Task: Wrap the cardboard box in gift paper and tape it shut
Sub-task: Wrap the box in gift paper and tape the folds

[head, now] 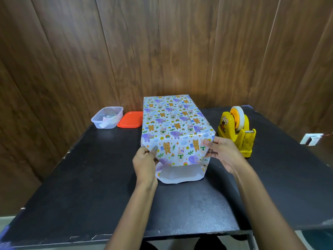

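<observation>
The box (173, 120), covered in white gift paper with elephants, bears and rainbows, stands in the middle of the black table (93, 177). A paper seam runs along its top. At the near end the top flap is folded down over the face, and a white bottom flap (180, 175) lies flat on the table. My left hand (145, 162) pinches the paper at the near left corner, thumb on the printed face. My right hand (222, 150) grips the near right corner, thumb on the top edge. A yellow tape dispenser (237, 130) stands right of the box.
A clear plastic tub (107, 117) with bits inside and its orange lid (130, 119) lie at the table's back left. A wood-panel wall rises right behind the table. A white fitting (310, 139) sticks out at the right. The table's near edge is chipped.
</observation>
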A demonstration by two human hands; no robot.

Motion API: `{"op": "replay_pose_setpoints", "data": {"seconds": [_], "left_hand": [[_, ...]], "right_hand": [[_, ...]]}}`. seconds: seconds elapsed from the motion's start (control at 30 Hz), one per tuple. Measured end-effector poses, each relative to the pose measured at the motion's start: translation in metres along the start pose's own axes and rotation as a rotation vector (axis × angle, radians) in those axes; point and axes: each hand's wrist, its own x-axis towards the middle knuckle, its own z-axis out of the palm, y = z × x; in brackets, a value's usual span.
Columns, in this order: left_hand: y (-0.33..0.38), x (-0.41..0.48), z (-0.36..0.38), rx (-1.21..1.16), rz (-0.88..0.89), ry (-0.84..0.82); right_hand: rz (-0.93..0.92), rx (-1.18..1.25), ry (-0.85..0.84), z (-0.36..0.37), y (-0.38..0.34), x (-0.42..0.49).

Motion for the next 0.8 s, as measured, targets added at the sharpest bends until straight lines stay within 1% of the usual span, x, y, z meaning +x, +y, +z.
{"op": "replay_pose_setpoints", "data": {"seconds": [0.1, 0.23, 0.47, 0.67, 0.8], "left_hand": [[-0.003, -0.002, -0.001, -0.038, -0.025, -0.021], [-0.009, -0.003, 0.0, -0.025, -0.097, -0.081], [-0.01, 0.003, -0.001, 0.076, -0.075, -0.052], [-0.008, 0.005, -0.005, 0.124, -0.075, -0.049], [-0.001, 0.003, -0.008, 0.118, -0.074, -0.124]], "right_hand": [[-0.03, 0.033, -0.01, -0.001, 0.005, 0.001], [-0.011, -0.021, -0.056, 0.0, 0.012, 0.003], [0.002, -0.06, -0.006, -0.001, 0.02, 0.006], [0.003, -0.1, 0.053, 0.004, 0.02, 0.001], [-0.037, -0.024, 0.219, 0.004, 0.005, -0.005]]}}
